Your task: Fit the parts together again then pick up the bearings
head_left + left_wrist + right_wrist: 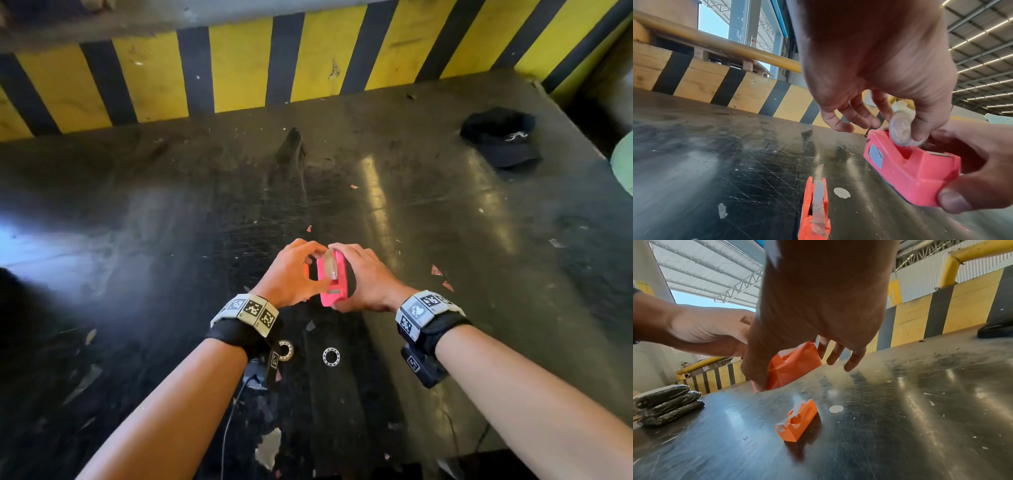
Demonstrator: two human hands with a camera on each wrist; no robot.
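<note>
While the pink tape dispenser point(908, 175) was held above the dark table point(445, 240), its long axis ran from the person away toward the striped wall point(239, 68), with the cutter end pointing back to the person. The clear tape roll point(902, 128) stood on its edge in the open slot of this dispenser, only partly down inside. The left hand point(291, 274) pinched the roll between thumb and index finger, and its other fingers were spread loosely. The right hand point(366, 277) gripped the dispenser body from the side, the thumb curled at the near end. Just beside, on the table under the left hand, lay an orange tape dispenser point(797, 421) with tape in it. Two metal bearing rings point(331, 356) lay nearer to the person, and a black cap point(500, 137) lay well apart at the far right.
</note>
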